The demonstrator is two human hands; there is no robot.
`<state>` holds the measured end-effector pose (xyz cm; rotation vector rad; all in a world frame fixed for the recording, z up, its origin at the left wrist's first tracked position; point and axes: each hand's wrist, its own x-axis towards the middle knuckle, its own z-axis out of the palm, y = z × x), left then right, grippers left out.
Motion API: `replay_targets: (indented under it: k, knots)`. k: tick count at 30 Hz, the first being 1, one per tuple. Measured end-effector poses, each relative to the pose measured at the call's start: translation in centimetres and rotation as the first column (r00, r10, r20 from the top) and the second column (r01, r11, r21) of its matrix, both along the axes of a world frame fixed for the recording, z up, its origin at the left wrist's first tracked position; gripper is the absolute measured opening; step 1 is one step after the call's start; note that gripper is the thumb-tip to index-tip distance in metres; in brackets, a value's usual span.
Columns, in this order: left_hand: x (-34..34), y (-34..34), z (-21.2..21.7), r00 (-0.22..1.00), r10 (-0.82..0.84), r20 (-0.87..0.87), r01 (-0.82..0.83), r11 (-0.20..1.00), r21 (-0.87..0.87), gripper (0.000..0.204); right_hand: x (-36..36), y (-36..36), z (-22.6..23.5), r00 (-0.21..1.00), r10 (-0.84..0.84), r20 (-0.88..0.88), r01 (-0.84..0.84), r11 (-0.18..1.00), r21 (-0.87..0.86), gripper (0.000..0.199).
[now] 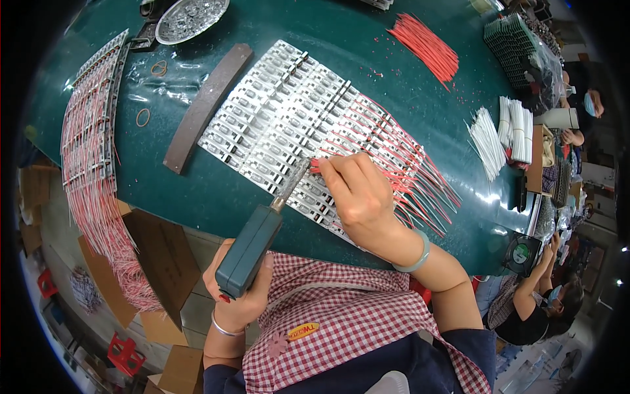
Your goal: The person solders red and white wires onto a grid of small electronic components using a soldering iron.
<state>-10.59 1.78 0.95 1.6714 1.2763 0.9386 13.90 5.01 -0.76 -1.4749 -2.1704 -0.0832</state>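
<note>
My left hand (248, 307) is closed round a dark green soldering gun (251, 248), near the table's front edge. The gun's metal tip points up and right, close to my right fingertips. My right hand (362, 200) pinches short red wires (315, 165) over a panel of small metal lamp-like parts (262, 121) set in rows. Red and white wires (420, 187) are attached along the panel's right side and trail off it. My right hand hides some of the rows beneath it. Whether the tip touches a part I cannot tell.
A brown bar (207, 108) lies left of the panel. A wired panel (88, 131) hangs over the left edge toward a cardboard box (164, 262). Red wires (430, 52), white wires (487, 144) and a metal dish (190, 20) lie farther off. A co-worker (535, 302) sits at right.
</note>
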Motion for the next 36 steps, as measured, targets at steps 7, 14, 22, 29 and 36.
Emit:
replay_targets:
  k: [7, 14, 22, 29, 36]
  knots:
    - [-0.5, -1.2, -0.1, 0.994, 0.1, 0.034, -0.096, 0.991, -0.096, 0.024, -0.1, 0.0, 0.2, 1.0, -0.005, 0.0, 0.005, 1.0, -0.003, 0.034]
    - [-0.8, -1.5, -0.1, 0.994, 0.106, 0.033, -0.1, 0.985, -0.141, 0.026, -0.1, -0.1, -0.3, 1.0, -0.011, -0.007, 0.011, 0.999, 0.039, 0.032]
    - [-0.9, -1.7, -0.2, 0.993, 0.096, 0.065, -0.092, 0.994, -0.067, 0.025, -0.5, -0.6, -0.1, 1.0, 0.019, -0.015, -0.019, 0.999, 0.047, 0.036]
    - [-0.9, -1.5, -0.7, 0.998, 0.035, 0.049, -0.035, 0.999, -0.007, 0.025, -0.7, -0.6, -0.2, 1.0, 0.017, -0.006, -0.017, 0.999, 0.032, 0.035]
    - [-0.9, -1.5, -0.6, 0.999, 0.027, 0.031, -0.025, 0.998, -0.066, 0.019, -0.9, -0.6, -0.1, 1.0, 0.0, 0.009, 0.0, 1.0, 0.024, 0.031]
